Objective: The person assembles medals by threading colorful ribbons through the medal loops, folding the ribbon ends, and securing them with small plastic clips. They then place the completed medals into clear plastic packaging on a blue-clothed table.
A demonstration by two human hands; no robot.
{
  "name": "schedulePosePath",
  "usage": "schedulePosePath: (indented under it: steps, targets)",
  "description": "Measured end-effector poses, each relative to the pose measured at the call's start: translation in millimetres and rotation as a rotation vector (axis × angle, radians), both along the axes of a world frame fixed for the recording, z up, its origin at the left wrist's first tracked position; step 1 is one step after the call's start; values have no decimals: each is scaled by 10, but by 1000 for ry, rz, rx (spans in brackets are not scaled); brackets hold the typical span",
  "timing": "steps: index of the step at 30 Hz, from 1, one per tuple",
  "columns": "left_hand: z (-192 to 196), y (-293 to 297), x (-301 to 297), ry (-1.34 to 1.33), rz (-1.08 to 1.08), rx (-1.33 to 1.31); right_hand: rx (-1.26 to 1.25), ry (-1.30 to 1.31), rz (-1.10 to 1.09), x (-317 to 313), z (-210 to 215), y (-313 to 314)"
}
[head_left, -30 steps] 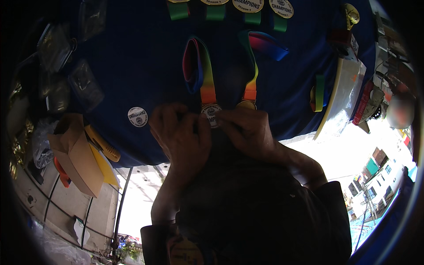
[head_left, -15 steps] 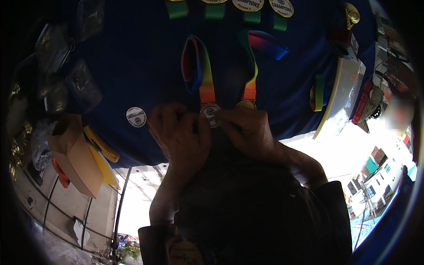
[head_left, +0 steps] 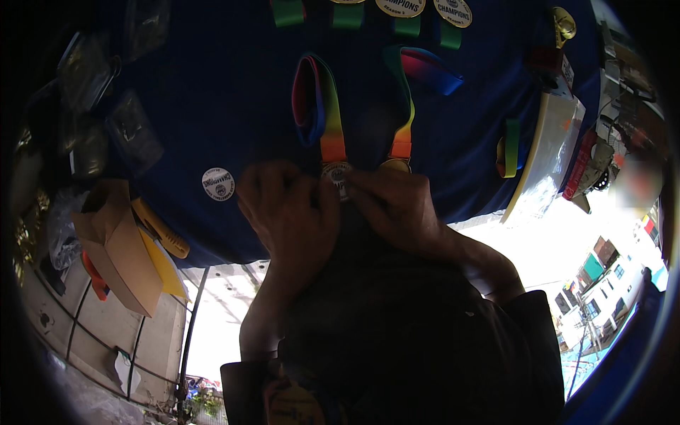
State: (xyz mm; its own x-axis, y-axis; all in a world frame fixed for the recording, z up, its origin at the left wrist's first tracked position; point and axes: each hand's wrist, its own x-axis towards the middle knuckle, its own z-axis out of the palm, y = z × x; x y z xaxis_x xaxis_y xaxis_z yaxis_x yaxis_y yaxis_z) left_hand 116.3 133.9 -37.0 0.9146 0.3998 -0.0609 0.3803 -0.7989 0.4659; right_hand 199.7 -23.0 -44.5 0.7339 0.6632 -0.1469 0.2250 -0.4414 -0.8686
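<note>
A medal (head_left: 336, 177) with a white printed face lies at the near edge of the blue-covered table, on a folded rainbow ribbon (head_left: 331, 117). My left hand (head_left: 289, 209) is closed at its left side, the thumb against the rim. From the right, the fingertips of my right hand (head_left: 393, 202) press on its face and edge. Both hands hide part of the disc. Beside it a second medal (head_left: 395, 166) shows only its golden top above my right hand, its own rainbow ribbon (head_left: 402, 106) stretching away. Left of my left hand lies a round white sticker (head_left: 217, 184).
More medals (head_left: 400, 6) on green ribbon line the far edge. Clear plastic pouches (head_left: 134, 131) lie at left, above a cardboard box (head_left: 117, 241) and a yellow-handled cutter (head_left: 161, 230). At right are a rolled ribbon (head_left: 510, 149), a plastic-wrapped stack (head_left: 549, 152) and a red box (head_left: 552, 67).
My hands stay almost in place at the medal, with only slight finger movement over its face. The whole view has shifted a little.
</note>
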Motion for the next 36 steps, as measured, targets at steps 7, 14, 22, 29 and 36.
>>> schedulePosePath:
  steps: [7,14,22,29,36]
  targets:
    - [-106,3,-21,-159,51,-5,23,60,-73,67,137,-4]
    - [-188,-149,-49,-239,29,64,-2,-169,99,286,175,4]
    - [-148,200,-335,-280,-122,-102,62,-400,420,437,265,116]
    - [-192,180,-371,-348,-45,-178,-22,-620,740,546,136,397]
    - [-205,187,-381,-374,-13,-235,-68,-761,975,551,160,503]
